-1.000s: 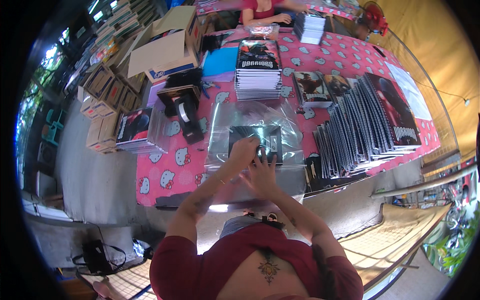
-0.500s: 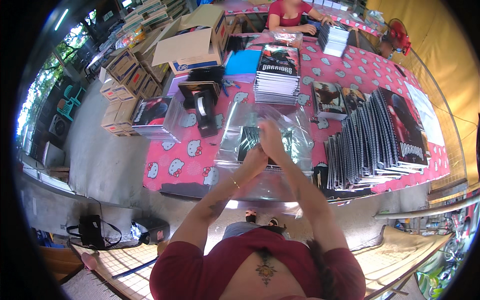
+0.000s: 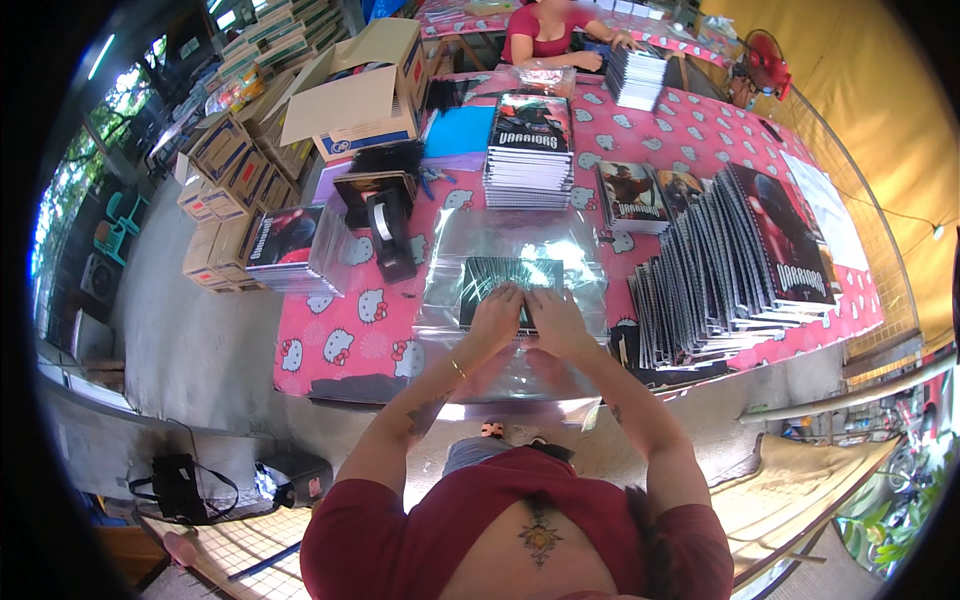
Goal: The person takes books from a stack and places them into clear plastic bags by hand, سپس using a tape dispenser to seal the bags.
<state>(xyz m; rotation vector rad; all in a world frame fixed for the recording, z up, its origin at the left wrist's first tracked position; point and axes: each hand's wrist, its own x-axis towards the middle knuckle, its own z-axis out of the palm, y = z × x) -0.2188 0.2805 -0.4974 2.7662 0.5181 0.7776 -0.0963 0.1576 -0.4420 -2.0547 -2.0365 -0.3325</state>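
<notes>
A dark-covered notebook (image 3: 505, 278) lies inside a clear plastic sleeve (image 3: 520, 250) on top of a stack of clear sleeves on the pink patterned table (image 3: 345, 330). My left hand (image 3: 495, 318) and my right hand (image 3: 555, 318) rest side by side on the notebook's near edge, fingers pressing down on the plastic. Neither hand lifts anything.
A black tape dispenser (image 3: 385, 225) stands left of the sleeves. A stack of notebooks (image 3: 528, 150) sits behind, a fanned row of spiral notebooks (image 3: 740, 270) at right. Cardboard boxes (image 3: 360, 85) stand at back left. Another person (image 3: 550, 30) sits at the far end.
Both hands have come down from a raised position and now press flat on the notebook's near edge inside the sleeve.
</notes>
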